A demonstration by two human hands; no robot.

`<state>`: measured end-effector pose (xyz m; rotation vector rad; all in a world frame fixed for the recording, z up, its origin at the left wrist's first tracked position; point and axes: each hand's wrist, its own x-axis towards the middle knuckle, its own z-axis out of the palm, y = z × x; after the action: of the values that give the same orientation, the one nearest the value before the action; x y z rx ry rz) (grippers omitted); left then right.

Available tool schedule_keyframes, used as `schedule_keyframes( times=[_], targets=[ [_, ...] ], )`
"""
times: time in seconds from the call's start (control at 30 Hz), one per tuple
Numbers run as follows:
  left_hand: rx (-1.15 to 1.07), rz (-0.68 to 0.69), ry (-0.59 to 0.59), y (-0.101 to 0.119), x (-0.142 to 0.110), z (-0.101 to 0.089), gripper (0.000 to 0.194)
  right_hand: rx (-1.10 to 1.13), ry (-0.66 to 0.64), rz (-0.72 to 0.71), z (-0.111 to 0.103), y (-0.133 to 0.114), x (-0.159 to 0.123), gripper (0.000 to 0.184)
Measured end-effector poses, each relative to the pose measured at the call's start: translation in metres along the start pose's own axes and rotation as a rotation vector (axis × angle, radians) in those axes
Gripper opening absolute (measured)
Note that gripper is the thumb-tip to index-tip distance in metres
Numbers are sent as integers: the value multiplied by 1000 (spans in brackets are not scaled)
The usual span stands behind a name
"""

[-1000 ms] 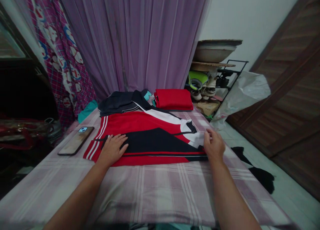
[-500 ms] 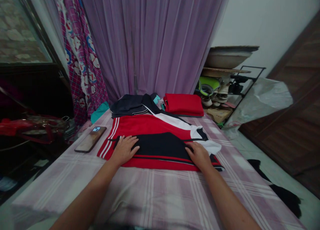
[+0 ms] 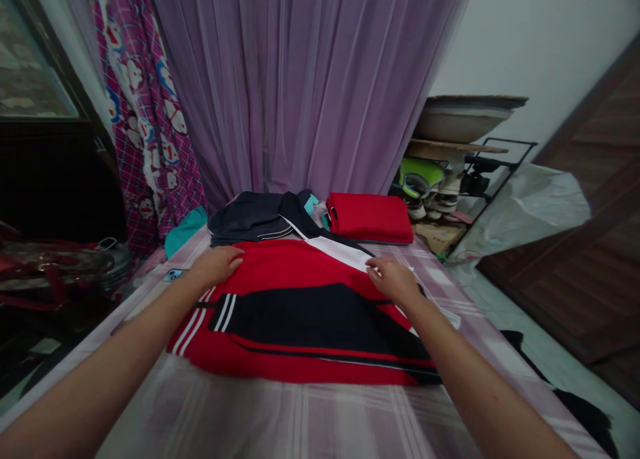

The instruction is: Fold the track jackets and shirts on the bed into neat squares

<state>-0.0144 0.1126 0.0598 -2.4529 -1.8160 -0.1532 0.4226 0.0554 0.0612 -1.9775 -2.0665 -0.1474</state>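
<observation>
A red, black and white jacket lies on the plaid bedcover, one black sleeve with white cuff stripes folded across it. My left hand is at the jacket's far left corner by the striped hem, fingers curled together on the red cloth. At the far right, my right hand pinches the fabric beside the white shoulder panel. The cloth under both hands' fingertips is partly hidden. A phone shows partly behind my left forearm.
Behind the jacket are a dark folded garment and a red folded stack. Purple curtains hang at the back. A shoe rack with a basin stands right; dark cloth lies on the floor.
Both hands have lifted from flat on the black sleeve and moved to the jacket's far side, fingers now curled. The jacket lies nearer to me, and my left forearm now covers most of the phone.
</observation>
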Motion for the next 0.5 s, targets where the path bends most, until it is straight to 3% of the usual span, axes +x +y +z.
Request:
schedule_keyframes(
  times=[0.1,0.23,0.33,0.5],
  targets=[
    [68,-36,15,-29,25,4,49,-75,22,15,1,-8,49,36],
    [55,-118,-123,-49,48,9,53,-148,-95,140,22,0,89,39],
    [25,-154,-231,-54,57,8,54,-127,-168,96,41,12,98,38],
    [-74,-145,-275,-53,59,-1,35,-50,-89,29,49,23,98,32]
  ],
)
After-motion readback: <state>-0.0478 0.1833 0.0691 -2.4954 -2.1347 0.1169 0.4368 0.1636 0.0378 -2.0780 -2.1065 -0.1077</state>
